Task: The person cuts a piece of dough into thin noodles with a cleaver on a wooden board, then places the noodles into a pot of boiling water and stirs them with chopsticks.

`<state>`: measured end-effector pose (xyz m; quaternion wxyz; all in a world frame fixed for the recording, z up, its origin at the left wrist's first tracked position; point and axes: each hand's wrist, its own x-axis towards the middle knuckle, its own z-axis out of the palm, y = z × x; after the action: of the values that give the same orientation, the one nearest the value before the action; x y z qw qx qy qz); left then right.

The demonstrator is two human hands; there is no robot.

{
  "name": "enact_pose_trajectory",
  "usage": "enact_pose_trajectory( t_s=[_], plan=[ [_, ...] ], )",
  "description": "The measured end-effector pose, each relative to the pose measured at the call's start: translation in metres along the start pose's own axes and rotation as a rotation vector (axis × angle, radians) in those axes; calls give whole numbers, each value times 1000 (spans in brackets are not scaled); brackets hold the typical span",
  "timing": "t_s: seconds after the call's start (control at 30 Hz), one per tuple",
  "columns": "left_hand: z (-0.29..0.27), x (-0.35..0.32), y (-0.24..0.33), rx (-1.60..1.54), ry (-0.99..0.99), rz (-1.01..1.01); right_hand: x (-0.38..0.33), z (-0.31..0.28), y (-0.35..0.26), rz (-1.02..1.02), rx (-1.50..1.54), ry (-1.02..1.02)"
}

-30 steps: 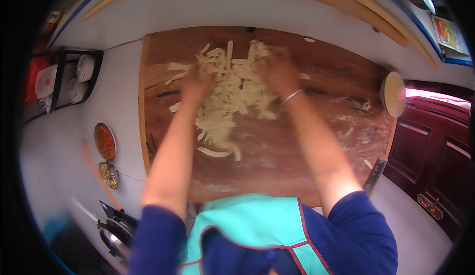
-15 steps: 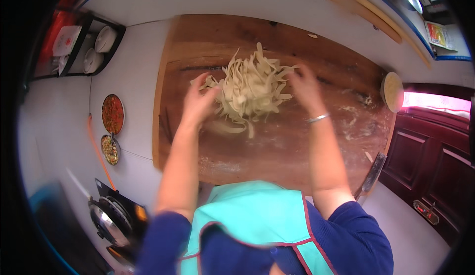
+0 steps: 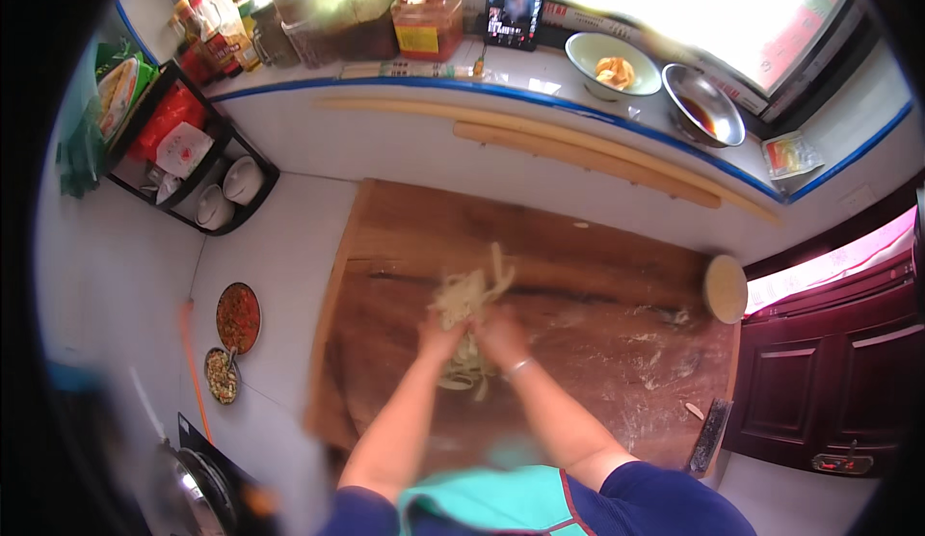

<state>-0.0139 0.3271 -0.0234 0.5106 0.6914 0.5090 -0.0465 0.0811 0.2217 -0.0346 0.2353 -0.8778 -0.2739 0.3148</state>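
- The person's teal apron (image 3: 501,502) and blue sleeves sit at the near edge, with both bare forearms reaching away over the board.
- The left hand (image 3: 441,335) and the right hand (image 3: 501,332) meet close together above the middle of the wooden board (image 3: 597,343), nearly touching each other.
- Both hands are closed around a bundle of pale noodle strips (image 3: 467,295); the fingers look curled in and gathered on the strips, though motion blur hides how tightly each finger presses.
- Some strips stick up beyond the fingertips, others hang down between the wrists toward the board.
- A thin bracelet (image 3: 518,367) circles the right wrist.
- Flour dusts the right half of the board; a dark scraper (image 3: 710,435) lies at its near right corner.
- Left of the board, on the white counter, stand a dish of red sauce (image 3: 238,316) and a smaller dish of chopped mix (image 3: 222,374).
- At the board's right edge is a round pale lid (image 3: 725,288).
- Beyond the board lie two long rolling pins (image 3: 588,155).
- Farthest, on the sill, stand a white bowl (image 3: 613,62), a metal bowl (image 3: 708,102) and a red-lidded jar (image 3: 427,13).
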Motion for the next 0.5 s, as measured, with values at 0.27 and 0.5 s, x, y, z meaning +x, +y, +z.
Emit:
enact_pose_trajectory(
  t_s=[0.27, 0.5],
  plan=[
    [-31, -48, 38, -882, -377, 98, -19, -32, -26, -87, 913, -193],
    [-64, -83, 80, -921, -471, 336, -57, -93, -78, -364, 1038, -93]
  ],
)
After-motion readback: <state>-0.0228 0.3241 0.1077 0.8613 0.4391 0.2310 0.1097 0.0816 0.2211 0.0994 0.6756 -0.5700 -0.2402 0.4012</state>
